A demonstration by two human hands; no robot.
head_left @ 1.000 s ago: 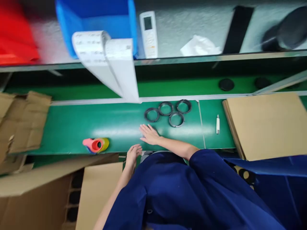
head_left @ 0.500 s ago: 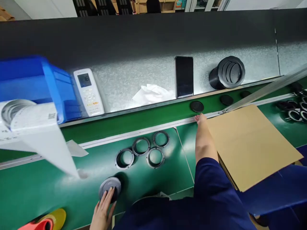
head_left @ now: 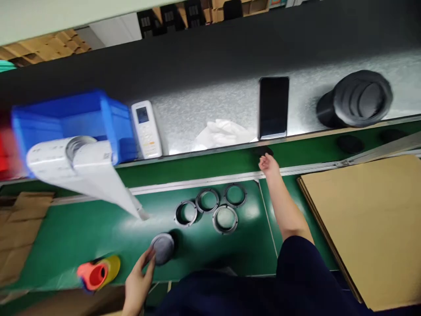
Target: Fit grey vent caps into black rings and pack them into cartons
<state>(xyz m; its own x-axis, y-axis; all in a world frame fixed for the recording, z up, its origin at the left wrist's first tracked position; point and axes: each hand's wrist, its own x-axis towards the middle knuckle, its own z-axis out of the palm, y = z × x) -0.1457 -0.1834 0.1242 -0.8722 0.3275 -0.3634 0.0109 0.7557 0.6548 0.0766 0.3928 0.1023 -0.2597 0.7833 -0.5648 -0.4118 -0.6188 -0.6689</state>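
Note:
My left hand (head_left: 140,276) pinches the left edge of a grey round cap (head_left: 163,248) on the green mat, thumb and fingers closed on it. Further up, my right hand (head_left: 269,166) is closed at a thin black disc (head_left: 263,151), blurred and partly in shadow under the shelf edge. Between the hands lie several dark rings, one of them a front ring (head_left: 225,219), flat on the green mat (head_left: 243,250). Another black disc (head_left: 350,144) rests on the green strip to the right.
A blue bin (head_left: 121,127), a white remote (head_left: 147,129), white tissue (head_left: 226,134), a phone (head_left: 273,107) and a black cylinder (head_left: 355,98) stand along the metal shelf. A white label roll (head_left: 52,160) hangs at left. Tape rolls (head_left: 98,273) sit lower left; cardboard sheets (head_left: 368,224) lie right.
The view has swung left. My right hand has closed on the black disc and moved it left, away from the other discs. My left fingers have shifted from the cap's top to its edge.

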